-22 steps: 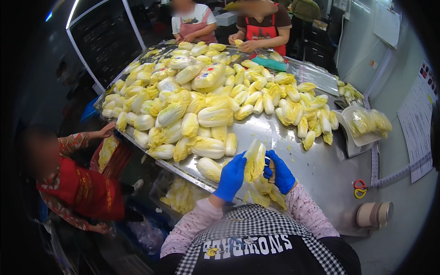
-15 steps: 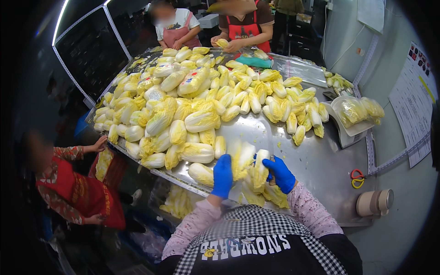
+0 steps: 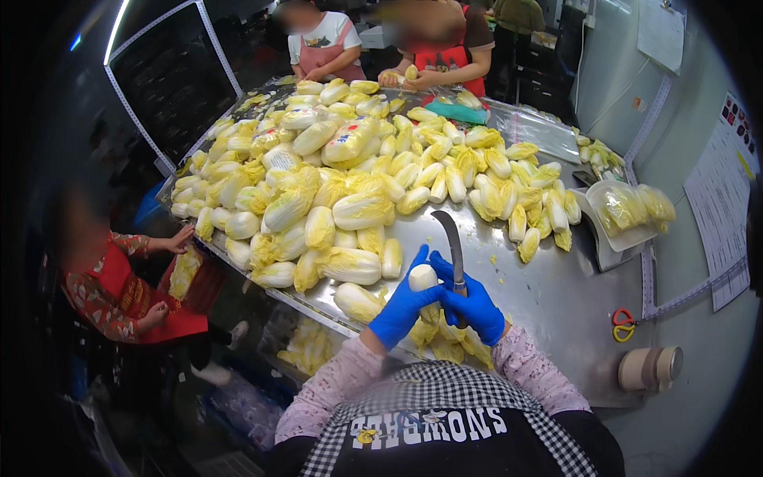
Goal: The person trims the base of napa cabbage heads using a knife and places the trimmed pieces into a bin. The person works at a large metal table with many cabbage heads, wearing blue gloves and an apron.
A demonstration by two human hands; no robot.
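My left hand (image 3: 401, 308), in a blue glove, is closed around a small napa cabbage (image 3: 424, 278) whose white base points up and away from me. Right beside it, my gloved right hand (image 3: 479, 306) grips the handle of a curved knife (image 3: 454, 242). Its dark blade stands up past the cabbage, with the tip bending left. The fingers of both hands meet near the cabbage base. Below the hands, at the table's near edge, lie loose yellow leaves (image 3: 453, 347). Left of my left hand rests another napa cabbage (image 3: 357, 302).
A large pile of napa cabbages (image 3: 318, 207) covers the metal table's (image 3: 548, 298) left and far parts. To the right are a scale with a bagged tray (image 3: 624, 211), red-and-yellow scissors (image 3: 623, 319) and a tape roll (image 3: 648, 369). Co-workers stand across the table and at the left.
The cabbage has turned base-up and looks slimmer between my hands. The knife blade, hidden earlier, now stands up in plain sight. The view has shifted slightly.
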